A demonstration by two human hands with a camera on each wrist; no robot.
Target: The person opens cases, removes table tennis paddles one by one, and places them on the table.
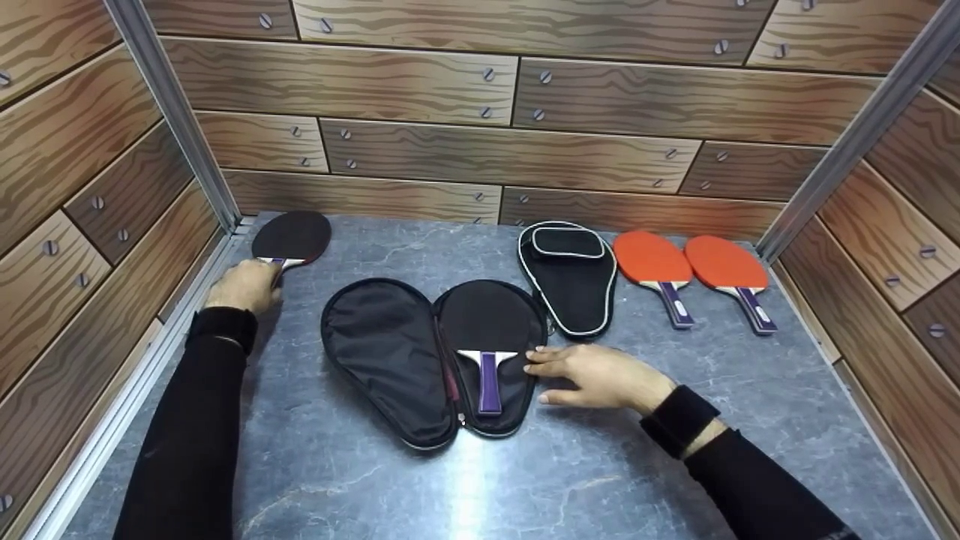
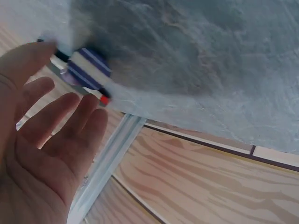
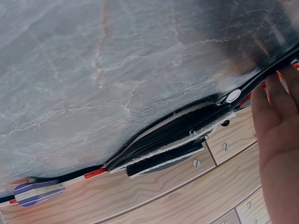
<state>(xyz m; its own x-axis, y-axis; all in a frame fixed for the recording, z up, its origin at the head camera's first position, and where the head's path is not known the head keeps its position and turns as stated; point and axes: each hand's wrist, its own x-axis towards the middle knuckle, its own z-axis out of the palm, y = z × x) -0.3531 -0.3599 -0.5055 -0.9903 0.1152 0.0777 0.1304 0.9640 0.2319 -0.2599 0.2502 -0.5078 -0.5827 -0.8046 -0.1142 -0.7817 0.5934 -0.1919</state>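
My left hand (image 1: 244, 287) is at the purple handle (image 2: 89, 69) of a black-faced table tennis paddle (image 1: 292, 234), which lies in the far left corner. In the left wrist view its thumb and fingers are spread either side of the handle, not wrapped round it. My right hand (image 1: 600, 375) rests its fingertips at the right rim of an unzipped black paddle case (image 1: 386, 360), fingers fairly straight. Inside the case's right half lies another black-faced paddle (image 1: 486, 319), its purple handle pointing toward me. The case's left half lies folded out flat.
Behind my right hand lies a closed black paddle case (image 1: 574, 292) with white piping and a small pocket. Two orange-faced paddles, one nearer (image 1: 652, 256) and one at the far right (image 1: 726, 262), lie beside it. Wood-patterned walls (image 1: 510, 157) enclose the grey table (image 1: 360, 502).
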